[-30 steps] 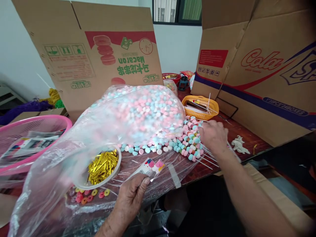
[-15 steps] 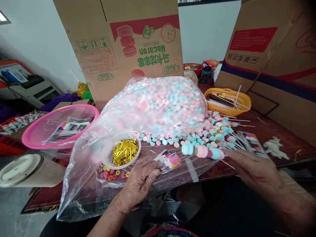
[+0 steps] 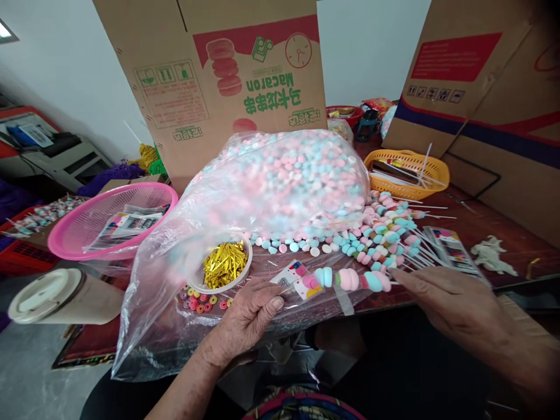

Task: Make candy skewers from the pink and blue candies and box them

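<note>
My left hand [image 3: 250, 315] pinches the edge of a small clear printed bag [image 3: 289, 274], thumb on top. From the right, my right hand [image 3: 455, 306] grips the stick of a marshmallow skewer [image 3: 349, 280], which lies level with its blue and pink pieces pointing left. The skewer's left end overlaps the right part of the bag; whether it is inside, I cannot tell. Behind it lies a pile of finished-looking marshmallow skewers [image 3: 389, 230], with loose marshmallows [image 3: 283, 247] along the mouth of a large clear sack [image 3: 280, 181].
A white bowl [image 3: 251, 256] holds gold twist ties, with ring-shaped candies [image 3: 200, 302] in front. At left are a pink basket [image 3: 55, 239] and a lidded cup [image 3: 87, 300]. A yellow basket [image 3: 405, 189], more printed bags [image 3: 450, 248] and cardboard boxes [image 3: 175, 157] stand around.
The skewer has moved left and slightly down, and its tip now meets the printed bag. My left hand stays almost in place, still pinching the bag.
</note>
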